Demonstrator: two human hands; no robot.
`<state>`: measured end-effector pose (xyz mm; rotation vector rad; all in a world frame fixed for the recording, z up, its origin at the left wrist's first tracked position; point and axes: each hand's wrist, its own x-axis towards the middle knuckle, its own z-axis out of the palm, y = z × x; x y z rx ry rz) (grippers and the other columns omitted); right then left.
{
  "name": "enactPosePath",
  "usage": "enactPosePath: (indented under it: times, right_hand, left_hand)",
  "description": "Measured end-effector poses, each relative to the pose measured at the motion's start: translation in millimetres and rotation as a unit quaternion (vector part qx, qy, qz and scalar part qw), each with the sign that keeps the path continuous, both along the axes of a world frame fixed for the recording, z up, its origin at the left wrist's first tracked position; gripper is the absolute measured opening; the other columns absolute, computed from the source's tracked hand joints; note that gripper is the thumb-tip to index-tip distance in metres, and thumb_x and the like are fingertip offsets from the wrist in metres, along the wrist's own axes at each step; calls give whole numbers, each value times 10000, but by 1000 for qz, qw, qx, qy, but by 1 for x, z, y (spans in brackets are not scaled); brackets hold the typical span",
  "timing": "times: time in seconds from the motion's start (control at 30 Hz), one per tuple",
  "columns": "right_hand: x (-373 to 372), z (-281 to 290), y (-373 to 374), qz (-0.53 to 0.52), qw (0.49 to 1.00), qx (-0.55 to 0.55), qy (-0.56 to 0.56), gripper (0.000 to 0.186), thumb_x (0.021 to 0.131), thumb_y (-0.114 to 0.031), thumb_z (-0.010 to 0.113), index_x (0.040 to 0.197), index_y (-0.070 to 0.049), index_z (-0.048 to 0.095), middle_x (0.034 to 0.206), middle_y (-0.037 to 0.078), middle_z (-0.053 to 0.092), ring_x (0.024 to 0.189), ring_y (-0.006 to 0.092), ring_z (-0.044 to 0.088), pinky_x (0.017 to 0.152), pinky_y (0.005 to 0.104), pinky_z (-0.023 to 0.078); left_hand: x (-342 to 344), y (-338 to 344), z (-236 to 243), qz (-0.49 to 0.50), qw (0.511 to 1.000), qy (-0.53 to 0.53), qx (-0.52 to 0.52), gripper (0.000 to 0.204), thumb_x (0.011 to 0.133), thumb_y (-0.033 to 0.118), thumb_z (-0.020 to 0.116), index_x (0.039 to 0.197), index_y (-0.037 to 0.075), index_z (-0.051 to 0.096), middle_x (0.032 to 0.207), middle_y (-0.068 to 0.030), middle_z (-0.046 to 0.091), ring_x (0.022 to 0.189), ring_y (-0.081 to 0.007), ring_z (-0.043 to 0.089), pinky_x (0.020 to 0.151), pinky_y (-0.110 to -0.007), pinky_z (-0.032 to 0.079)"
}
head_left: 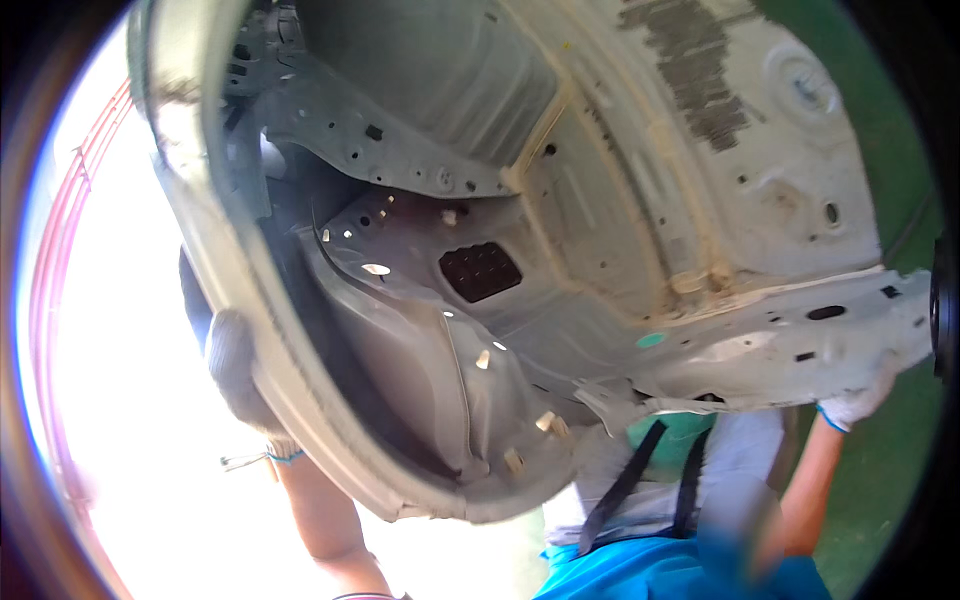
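Note:
A large grey pressed-metal car body section (480, 140), with holes, seam sealer and a dark scuffed patch, fills most of the view, tilted in front of me. My left hand (240, 370), in a grey knitted glove, grips its curved outer rim at the lower left. My right hand (858, 400), in a pale glove, holds the lower edge of the flange at the right, its fingertips partly hidden. Below the metal, my blue top (640, 570) and dark straps (625, 485) show.
Bright glare washes out the left, where red bars or lines (75, 200) run along the rim of the view. Green floor (860, 500) shows at the lower right. A dark object (940, 305) stands at the far right edge beside the metal section.

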<state>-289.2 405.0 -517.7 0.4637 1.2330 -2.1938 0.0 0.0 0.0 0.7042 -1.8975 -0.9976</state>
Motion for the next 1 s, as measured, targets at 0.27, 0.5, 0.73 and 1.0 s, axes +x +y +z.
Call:
enactPosePath:
  times: [0.27,0.5,0.73,1.0]
  right_hand:
    - [-32,95,-61,-164,968,78,174,705,960,-434,700,1448,44,528,1368,216,622,1195,312,657,1036,467,554]
    - [-67,49,-50,-141,967,58,205,573,1083,-393,538,1517,-19,538,1506,178,570,1352,363,562,1185,491,435]
    - [-59,186,36,69,979,186,41,676,997,-482,676,1479,-24,553,1343,202,671,1139,361,693,1026,478,556]
    - [104,470,143,528,704,475,6,387,1006,-405,720,783,-104,624,620,55,602,446,222,538,416,403,444]
  left_hand:
    - [5,21,20,135,981,-114,-85,852,902,273,683,1605,-83,359,1502,-254,541,1330,-307,556,1148,-381,422]
    - [35,11,36,196,754,-370,-506,315,1025,288,599,1322,272,704,1517,-264,496,1334,-443,542,1106,-469,483]
    - [14,66,39,179,943,-171,-224,854,925,443,671,1528,-96,401,1594,-373,371,1499,-543,343,1249,-575,290]
    - [296,324,3,103,838,-452,288,754,992,443,618,1589,33,409,1603,-237,475,1449,-404,504,1200,-476,421]
